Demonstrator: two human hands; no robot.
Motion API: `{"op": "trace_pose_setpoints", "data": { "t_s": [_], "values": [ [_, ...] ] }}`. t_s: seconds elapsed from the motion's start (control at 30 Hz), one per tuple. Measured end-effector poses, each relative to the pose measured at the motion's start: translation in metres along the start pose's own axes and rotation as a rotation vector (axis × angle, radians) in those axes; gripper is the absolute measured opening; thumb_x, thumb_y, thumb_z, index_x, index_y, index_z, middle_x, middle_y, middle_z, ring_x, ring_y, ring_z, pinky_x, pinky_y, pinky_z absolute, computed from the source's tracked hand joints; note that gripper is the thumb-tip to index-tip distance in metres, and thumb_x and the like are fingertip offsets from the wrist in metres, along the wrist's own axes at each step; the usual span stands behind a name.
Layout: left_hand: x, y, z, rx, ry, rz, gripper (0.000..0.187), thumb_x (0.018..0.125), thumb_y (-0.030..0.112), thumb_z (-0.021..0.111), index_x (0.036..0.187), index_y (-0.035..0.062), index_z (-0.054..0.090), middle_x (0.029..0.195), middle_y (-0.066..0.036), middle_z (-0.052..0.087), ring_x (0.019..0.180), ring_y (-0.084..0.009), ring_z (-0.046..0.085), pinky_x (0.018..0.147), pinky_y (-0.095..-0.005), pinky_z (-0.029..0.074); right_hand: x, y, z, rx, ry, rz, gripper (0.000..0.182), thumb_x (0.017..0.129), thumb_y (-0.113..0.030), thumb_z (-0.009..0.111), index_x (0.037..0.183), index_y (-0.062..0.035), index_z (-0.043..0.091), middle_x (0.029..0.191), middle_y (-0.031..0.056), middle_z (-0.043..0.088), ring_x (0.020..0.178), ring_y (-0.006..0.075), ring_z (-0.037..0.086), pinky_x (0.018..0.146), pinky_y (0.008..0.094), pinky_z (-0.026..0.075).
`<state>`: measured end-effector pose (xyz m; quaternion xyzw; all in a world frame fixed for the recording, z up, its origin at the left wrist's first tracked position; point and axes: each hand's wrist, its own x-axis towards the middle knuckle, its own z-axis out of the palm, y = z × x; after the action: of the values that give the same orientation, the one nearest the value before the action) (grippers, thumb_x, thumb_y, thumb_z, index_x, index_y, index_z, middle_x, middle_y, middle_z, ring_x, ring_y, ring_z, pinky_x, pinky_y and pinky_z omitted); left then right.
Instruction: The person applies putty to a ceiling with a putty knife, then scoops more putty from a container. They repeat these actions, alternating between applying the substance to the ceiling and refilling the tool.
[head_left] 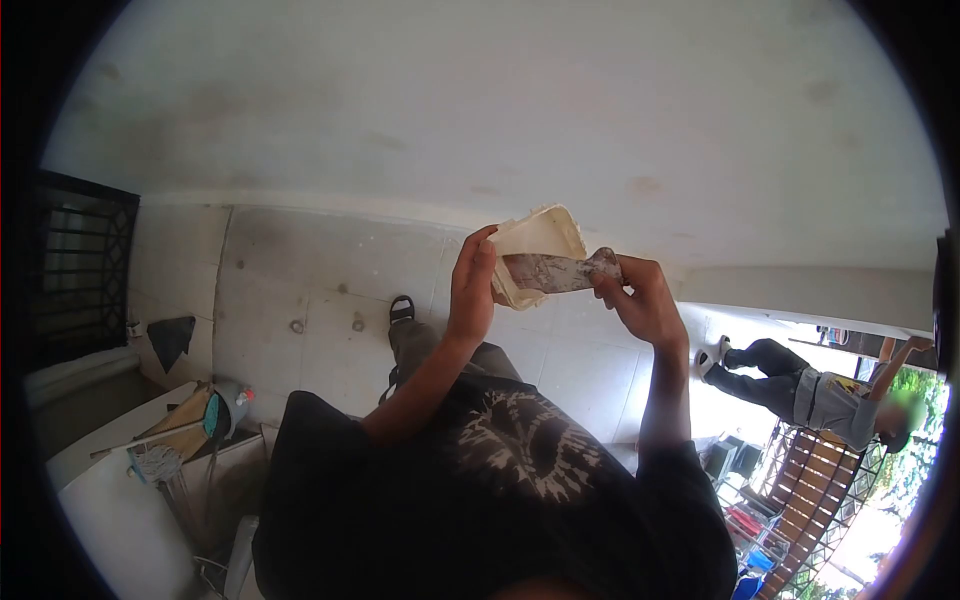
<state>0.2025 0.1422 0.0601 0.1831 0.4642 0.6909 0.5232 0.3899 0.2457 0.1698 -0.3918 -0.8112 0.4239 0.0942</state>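
The left hand point(474, 285) grips the left side of a cream, rectangular plastic tub point(540, 238); the right hand point(640, 300) holds a stained, flat metal scraper point(552, 272) by its right end, its blade reaching across the tub's opening.

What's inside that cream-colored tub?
The tub shows a pale inner surface, with a scraper across its opening. Whatever lies beneath the blade or behind the left hand is hidden.

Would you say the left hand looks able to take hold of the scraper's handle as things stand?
Probably not: the left hand is holding the container, and the right hand grips the scraper at its handle end.
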Motion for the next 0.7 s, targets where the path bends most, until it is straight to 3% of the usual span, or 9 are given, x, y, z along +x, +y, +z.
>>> {"op": "trace_pose_setpoints", "data": {
  "t_s": [0.13, 0.4, 0.53, 0.7],
  "values": [
    [-0.004, -0.002, 0.002, -0.019, -0.001, -0.019, 0.05, 0.101, 0.041, 0.037, 0.134, 0.0041, 0.04, 0.122, -0.01, 0.053, 0.11, -0.0195, 0.056, 0.086, -0.034, 0.053, -0.008, 0.011, 0.013, 0.326, 0.058, 0.172, 0.028, 0.096, -0.021, 0.055, 0.078, 0.0005, 0.06, 0.066, 0.0011, 0.056, 0.056, 0.0073, 0.048, 0.05, 0.0258, 0.039],
    [-0.002, 0.017, 0.008, -0.211, 0.013, -0.074, 0.056, 0.1, 0.046, 0.038, 0.136, 0.0036, 0.038, 0.13, -0.011, 0.05, 0.121, -0.0215, 0.051, 0.098, -0.0379, 0.044, -0.017, 0.003, 0.023, 0.684, 0.365, 0.177, 0.027, 0.096, -0.021, 0.055, 0.079, -0.0009, 0.06, 0.064, 0.0021, 0.055, 0.051, 0.0065, 0.046, 0.047, 0.0223, 0.035],
    [-0.001, 0.019, 0.005, -0.235, 0.001, -0.097, 0.056, 0.1, 0.046, 0.038, 0.137, 0.0038, 0.037, 0.133, -0.011, 0.049, 0.122, -0.0223, 0.05, 0.099, -0.0385, 0.044, -0.019, -0.006, 0.027, 0.844, 0.489, 0.193, 0.019, 0.096, -0.018, 0.055, 0.086, -0.0017, 0.058, 0.065, 0.0006, 0.053, 0.05, 0.0047, 0.04, 0.046, 0.021, 0.028],
    [0.0, 0.017, 0.009, -0.249, 0.017, -0.067, 0.056, 0.1, 0.047, 0.039, 0.137, 0.0046, 0.037, 0.128, -0.011, 0.05, 0.119, -0.0202, 0.052, 0.093, -0.0357, 0.048, -0.022, -0.007, 0.029, 1.021, 0.548, 0.201, 0.015, 0.095, -0.016, 0.055, 0.09, -0.0023, 0.059, 0.067, 0.0017, 0.056, 0.049, 0.0043, 0.04, 0.045, 0.0202, 0.027]
  ]
}}
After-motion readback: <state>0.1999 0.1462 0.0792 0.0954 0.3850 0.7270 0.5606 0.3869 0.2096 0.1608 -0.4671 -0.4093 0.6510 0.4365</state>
